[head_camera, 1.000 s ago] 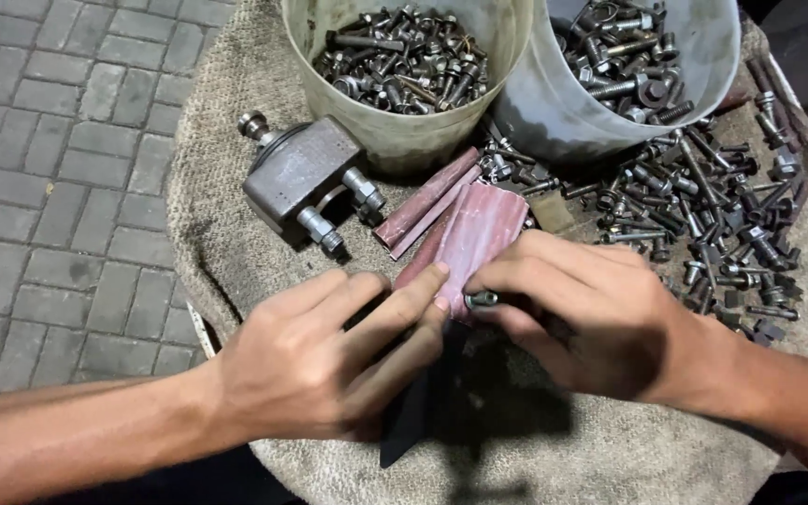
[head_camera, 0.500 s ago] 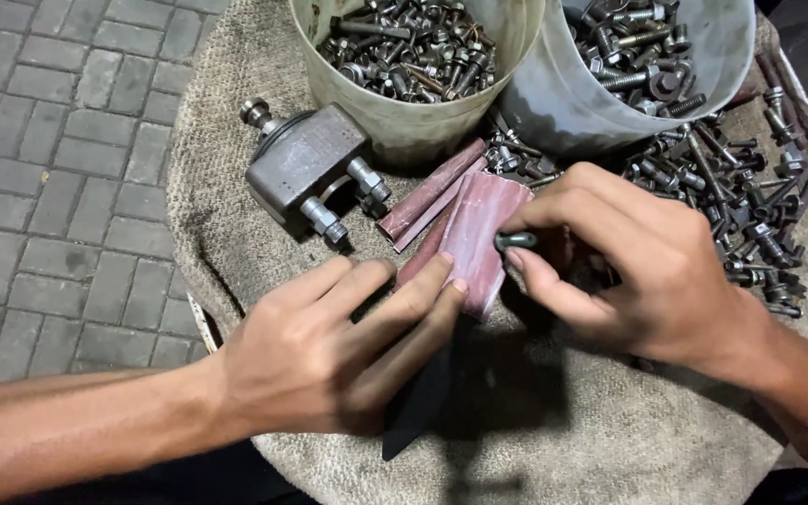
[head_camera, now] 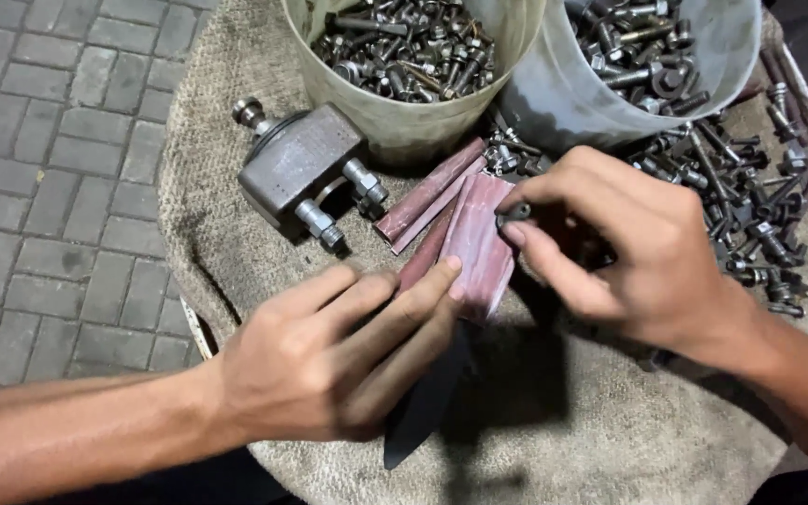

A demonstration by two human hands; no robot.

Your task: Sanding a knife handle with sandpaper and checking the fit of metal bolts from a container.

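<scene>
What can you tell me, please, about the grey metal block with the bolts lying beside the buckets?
The grey metal block is a chunky, dull steel piece with worn, rounded edges. Three threaded studs with nuts stick out of it, one toward the upper left and two toward the lower right. It lies tilted on the burlap sack, just left of the beige bucket. Neither hand touches it; the left hand is nearest.

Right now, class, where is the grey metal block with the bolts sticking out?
In the head view the grey metal block sits upper left on the burlap cloth, beside the beige bucket, left of the reddish strips.
</scene>
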